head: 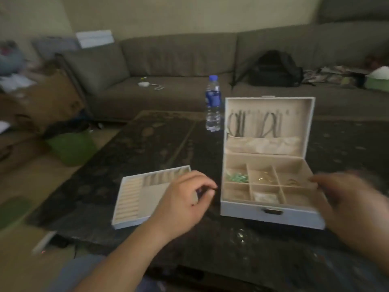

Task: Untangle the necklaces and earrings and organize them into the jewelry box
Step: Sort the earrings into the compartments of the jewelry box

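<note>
Now you're nearly finished: necklaces (pixel 254 125) hang in the jewelry box (pixel 271 213) lid on the tabletop (pixel 147 144). Your left hand (pixel 181 203), fingers curled, seems empty; your right hand (pixel 353 199) is too blurred. Next, refit the tray (pixel 134 199).

The right hand (pixel 349 199) is smeared by motion blur at the right front corner of the jewelry box (pixel 271 213), so whether its fingers touch the rim cannot be told, and its wrist is cut off by the picture's right edge. The left hand (pixel 185 201) covers the near right corner of the ring tray (pixel 130 199); something dark shows between its curled fingertips, too blurred to identify. Necklaces (pixel 252 125) hanging inside the lid are dark streaks without detail. The small pieces in the box's compartments are too blurred to name. The table's (pixel 147 144) near edge is lost in shadow.
</note>
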Available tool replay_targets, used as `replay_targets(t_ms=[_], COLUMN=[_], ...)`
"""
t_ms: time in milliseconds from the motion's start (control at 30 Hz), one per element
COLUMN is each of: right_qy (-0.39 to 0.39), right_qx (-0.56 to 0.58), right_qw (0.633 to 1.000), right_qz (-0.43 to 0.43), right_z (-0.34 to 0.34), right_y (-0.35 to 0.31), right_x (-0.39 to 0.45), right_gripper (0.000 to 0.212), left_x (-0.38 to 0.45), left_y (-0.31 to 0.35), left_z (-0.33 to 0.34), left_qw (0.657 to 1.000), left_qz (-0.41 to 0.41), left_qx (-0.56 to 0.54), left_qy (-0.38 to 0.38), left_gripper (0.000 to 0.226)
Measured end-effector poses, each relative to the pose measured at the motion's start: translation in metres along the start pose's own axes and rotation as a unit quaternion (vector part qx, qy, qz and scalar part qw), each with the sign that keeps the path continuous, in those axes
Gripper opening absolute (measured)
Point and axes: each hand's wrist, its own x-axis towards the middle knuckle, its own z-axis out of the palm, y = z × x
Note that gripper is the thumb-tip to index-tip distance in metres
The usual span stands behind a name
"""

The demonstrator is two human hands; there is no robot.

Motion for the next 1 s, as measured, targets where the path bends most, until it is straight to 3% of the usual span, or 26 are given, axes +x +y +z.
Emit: replay_targets(t_ms=[133, 267, 333, 433, 533, 667, 833, 1000], right_qy=[-0.124, -0.199, -0.235, -0.305, -0.319, -0.277, -0.226, -0.126], right_qx=[0.098, 0.127, 0.104, 0.095, 0.083, 0.095, 0.128, 0.137], right_qw=[0.98, 0.966, 0.964, 0.947, 0.944, 0.956, 0.964, 0.981], right_qz=[-0.123, -0.103, -0.066, -0.018, 0.012, 0.037, 0.061, 0.052], right_z=[0.053, 0.105, 0.129, 0.154, 0.167, 0.173, 0.161, 0.102], right_y=[-0.1, -0.155, -0.172, -0.18, -0.177, -0.178, -0.189, -0.175], right_x=[-0.001, 0.025, 0.041, 0.058, 0.056, 0.049, 0.039, 0.04], right_gripper=[0.034, 0.044, 0.07, 0.112, 0.121, 0.11, 0.108, 0.103], left_x=[-0.03, -0.067, -0.075, -0.079, -0.083, -0.086, -0.089, -0.063], left_y=[-0.068, -0.103, -0.106, -0.106, -0.107, -0.111, -0.104, -0.059], left_z=[-0.053, -0.082, -0.09, -0.095, -0.088, -0.081, -0.09, -0.098], left_qw=[0.984, 0.935, 0.915, 0.888, 0.886, 0.907, 0.914, 0.938], left_qz=[-0.127, -0.293, -0.365, -0.443, -0.439, -0.416, -0.405, -0.335], left_qx=[0.06, 0.149, 0.141, 0.112, 0.086, 0.061, -0.005, -0.038], left_qy=[0.112, 0.135, 0.103, -0.046, -0.123, -0.034, 0.025, 0.074], left_gripper=[0.008, 0.037, 0.065, 0.114, 0.13, 0.121, 0.092, 0.1])
